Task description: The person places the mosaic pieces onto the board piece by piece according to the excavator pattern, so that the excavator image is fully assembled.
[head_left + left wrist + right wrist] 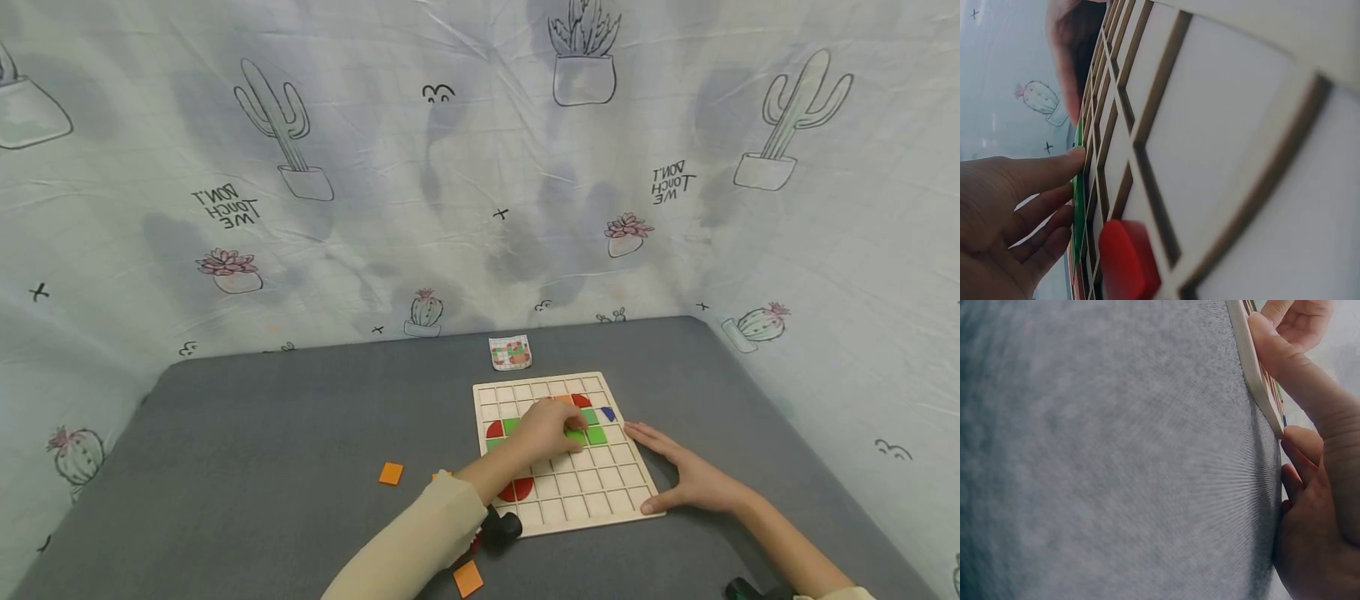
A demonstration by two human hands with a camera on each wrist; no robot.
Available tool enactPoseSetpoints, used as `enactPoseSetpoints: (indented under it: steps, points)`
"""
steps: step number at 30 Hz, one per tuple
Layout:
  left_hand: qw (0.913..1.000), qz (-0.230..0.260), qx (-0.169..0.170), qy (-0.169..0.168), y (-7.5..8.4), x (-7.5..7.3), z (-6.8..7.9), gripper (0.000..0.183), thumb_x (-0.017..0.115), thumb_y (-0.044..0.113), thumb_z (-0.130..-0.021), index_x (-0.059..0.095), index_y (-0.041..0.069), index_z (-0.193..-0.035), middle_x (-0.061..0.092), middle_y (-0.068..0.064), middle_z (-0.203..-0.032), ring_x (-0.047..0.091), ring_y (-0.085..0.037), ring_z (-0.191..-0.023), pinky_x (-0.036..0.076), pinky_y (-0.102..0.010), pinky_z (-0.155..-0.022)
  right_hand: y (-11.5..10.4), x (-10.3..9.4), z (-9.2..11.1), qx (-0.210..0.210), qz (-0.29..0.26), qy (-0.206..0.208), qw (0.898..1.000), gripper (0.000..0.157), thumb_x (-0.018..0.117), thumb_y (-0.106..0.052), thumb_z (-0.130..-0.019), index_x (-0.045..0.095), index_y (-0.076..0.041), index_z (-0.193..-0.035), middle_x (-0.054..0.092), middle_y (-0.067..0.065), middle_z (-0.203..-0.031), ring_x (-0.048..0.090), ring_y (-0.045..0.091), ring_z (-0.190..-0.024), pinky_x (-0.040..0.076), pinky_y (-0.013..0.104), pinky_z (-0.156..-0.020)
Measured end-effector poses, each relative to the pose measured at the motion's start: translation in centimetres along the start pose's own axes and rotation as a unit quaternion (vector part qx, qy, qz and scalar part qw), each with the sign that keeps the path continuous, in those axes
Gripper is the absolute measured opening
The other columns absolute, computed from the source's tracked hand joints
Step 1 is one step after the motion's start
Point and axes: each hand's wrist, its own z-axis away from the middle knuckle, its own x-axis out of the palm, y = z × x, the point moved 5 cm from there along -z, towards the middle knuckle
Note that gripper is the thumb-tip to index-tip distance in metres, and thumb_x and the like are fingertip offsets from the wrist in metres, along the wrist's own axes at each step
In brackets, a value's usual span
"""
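Observation:
A wooden grid board [592, 483] lies on the grey table, partly filled with coloured pieces. My left hand [551, 429] reaches over its middle, thumb and fingers around a green tile [576, 436] at the grid. In the left wrist view, the thumb and fingertips meet the edges of this green tile [1079, 206]. Beside it sits another green tile [596, 435]; a blue piece [608, 413] lies near the right edge. My right hand [693, 479] rests at the board's right side, fingers extended along the edge and thumb on the near corner.
Red rounded pieces [523, 488] sit in the lower left cells. Loose orange tiles lie on the table, one left of the board [391, 473] and another orange tile [468, 578] nearer. Behind the board is a small patterned card [510, 352]. Printed cloth [480, 167] surrounds the table.

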Motion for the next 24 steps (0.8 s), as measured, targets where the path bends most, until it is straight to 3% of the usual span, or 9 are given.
enactPoseSetpoints:
  steps: [7, 14, 24]
  points:
    - [0.9997, 0.022, -0.008, 0.003, 0.1, -0.1, 0.1, 0.022, 0.079, 0.017, -0.072, 0.07, 0.015, -0.092, 0.069, 0.006, -0.087, 0.061, -0.004, -0.081, 0.045, -0.016, -0.073, 0.1, 0.0, 0.1, 0.002, -0.007, -0.001, 1.0, 0.099, 0.082, -0.029, -0.065, 0.028, -0.011, -0.146, 0.024, 0.02, -0.148, 0.007, -0.014, -0.127, 0.024, 0.069, -0.092]
    - [0.9951, 0.096, 0.013, -0.021, -0.4, -0.4, 0.9, 0.025, 0.074, 0.021, -0.078, 0.07, 0.013, -0.101, 0.07, 0.004, -0.096, 0.063, -0.006, -0.09, 0.046, -0.015, -0.078, 0.2, 0.0, 0.0, 0.008, -0.008, -0.001, 1.0, 0.098, 0.082, -0.03, -0.065, 0.028, -0.012, -0.145, 0.024, 0.021, -0.148, 0.008, -0.014, -0.126, 0.024, 0.069, -0.092]
    - [0.9841, 0.167, -0.005, -0.061, -1.9, -2.1, 4.6, 0.034, 0.068, 0.028, -0.083, 0.065, 0.014, -0.114, 0.066, 0.001, -0.11, 0.06, -0.015, -0.102, 0.047, -0.026, -0.085, 0.3, 0.1, 0.1, 0.018, -0.007, -0.003, 1.0, 0.099, 0.082, -0.033, -0.065, 0.029, -0.013, -0.145, 0.024, 0.019, -0.148, 0.009, -0.008, -0.13, 0.023, 0.069, -0.093]
